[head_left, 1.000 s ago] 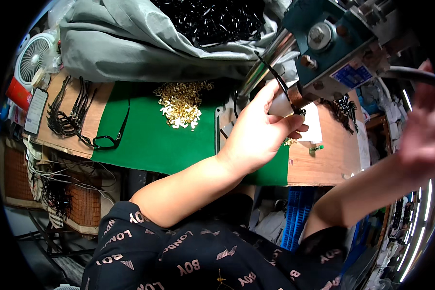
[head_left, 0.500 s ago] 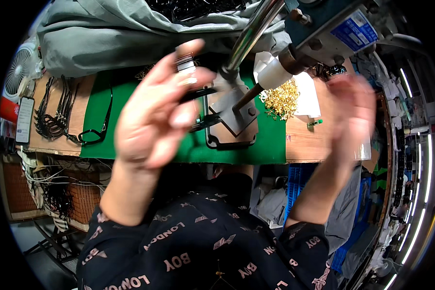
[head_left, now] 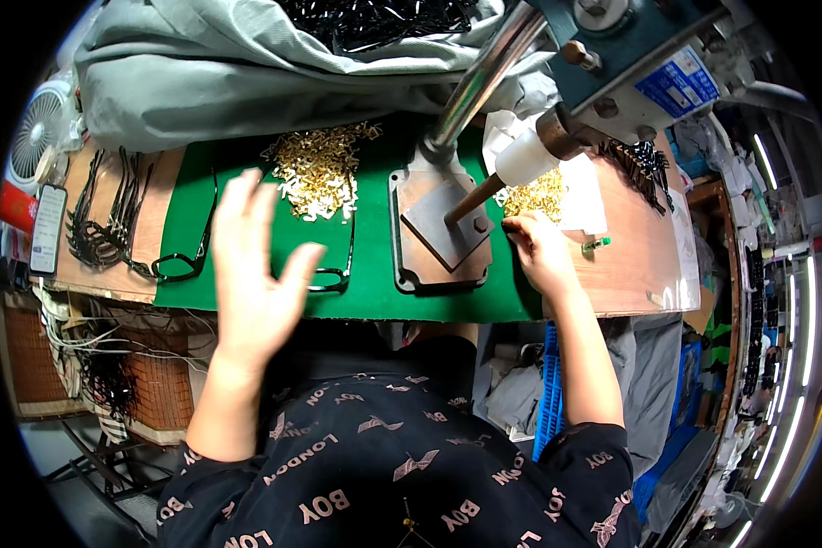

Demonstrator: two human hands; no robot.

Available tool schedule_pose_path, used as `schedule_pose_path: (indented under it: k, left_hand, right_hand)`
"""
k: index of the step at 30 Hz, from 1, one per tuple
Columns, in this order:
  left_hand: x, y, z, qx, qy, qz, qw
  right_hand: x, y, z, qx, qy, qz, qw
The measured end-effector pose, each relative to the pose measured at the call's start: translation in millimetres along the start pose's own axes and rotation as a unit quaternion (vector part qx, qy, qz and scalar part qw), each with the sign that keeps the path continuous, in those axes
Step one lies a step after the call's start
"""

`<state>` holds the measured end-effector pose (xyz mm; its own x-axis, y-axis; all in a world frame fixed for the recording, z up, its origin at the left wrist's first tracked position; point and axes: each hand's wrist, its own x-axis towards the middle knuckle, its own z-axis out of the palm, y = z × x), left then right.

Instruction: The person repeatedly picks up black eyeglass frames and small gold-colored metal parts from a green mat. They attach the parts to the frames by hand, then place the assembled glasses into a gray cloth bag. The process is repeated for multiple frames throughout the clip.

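My left hand [head_left: 251, 274] is up in the air over the near edge of the desk [head_left: 639, 274], with its fingers spread wide open and nothing in it. Just under it, on the green mat [head_left: 374, 283], lies a black glasses frame [head_left: 333, 274]. My right hand [head_left: 539, 251] rests down low near the right edge of the mat. Its fingertips are bent close together beside a small pile of gold bits [head_left: 534, 196] on white paper [head_left: 586, 196], but I cannot tell if it has one pinched. Between my hands sits the flat metal base [head_left: 438, 233] of a press, with a shiny post [head_left: 479, 78] going up. Farther back on the mat is a bigger gold pile [head_left: 320, 169]. At the desk's left edge lie more black frames [head_left: 110, 219]. A grey cloth [head_left: 247, 78] covers the far edge.
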<state>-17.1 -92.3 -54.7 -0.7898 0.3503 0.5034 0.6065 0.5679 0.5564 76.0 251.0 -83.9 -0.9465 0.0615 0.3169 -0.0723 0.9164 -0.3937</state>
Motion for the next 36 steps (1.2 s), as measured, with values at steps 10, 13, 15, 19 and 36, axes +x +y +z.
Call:
schedule_pose_path:
  k: [10,13,15,19,36]
  left_hand:
    - [-22.4,15.1,21.0,0.034,-0.167,0.089,0.981]
    - [-34.7,7.4,20.6,-0.032,-0.145,0.082,0.985]
    - [-34.3,9.0,14.9,-0.065,-0.138,0.08,0.985]
    - [-35.7,7.7,10.7,-0.102,-0.118,0.076,0.985]
    - [-28.2,22.0,9.8,-0.188,-0.124,0.101,0.969]
  right_hand:
    - [4.3,1.4,-6.7,-0.045,-0.017,-0.077,0.996]
    - [0.5,-14.9,-14.9,-0.122,-0.055,-0.051,0.99]
    - [-10.8,-25.2,-12.3,-0.134,-0.056,-0.026,0.989]
    - [-31.4,-34.2,-9.0,-0.058,-0.026,0.019,0.998]
    - [-28.9,-0.1,-16.1,0.078,-0.049,0.006,0.996]
